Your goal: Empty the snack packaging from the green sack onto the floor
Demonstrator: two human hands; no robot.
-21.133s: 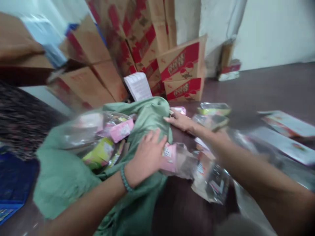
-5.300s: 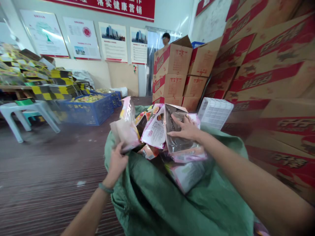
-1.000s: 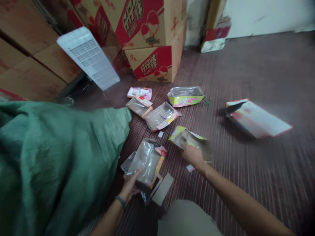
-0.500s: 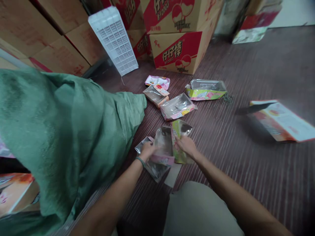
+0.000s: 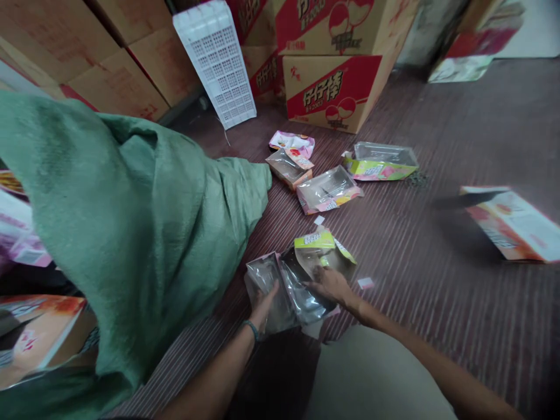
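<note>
My left hand is closed on the side of a clear plastic package, which stands tilted just above the floor. Against its right side leans another clear package with a dark-looking inside. My right hand is closed at the lower part of a package with yellow-green card trim; its fingertips are partly hidden in the film. Beyond the hands lie several similar packages: a pink-edged one, an orange-edged one and a green-edged one.
A big green woven sack, with card packages in it, lies at left. Red and brown cartons are stacked behind, beside a white plastic basket. An opened card box lies right. Paper scraps dot the striped floor.
The green-trimmed package has turned so its trim faces up and away. My left hand has shifted down and now holds the clear package more upright. The view has swung slightly left.
</note>
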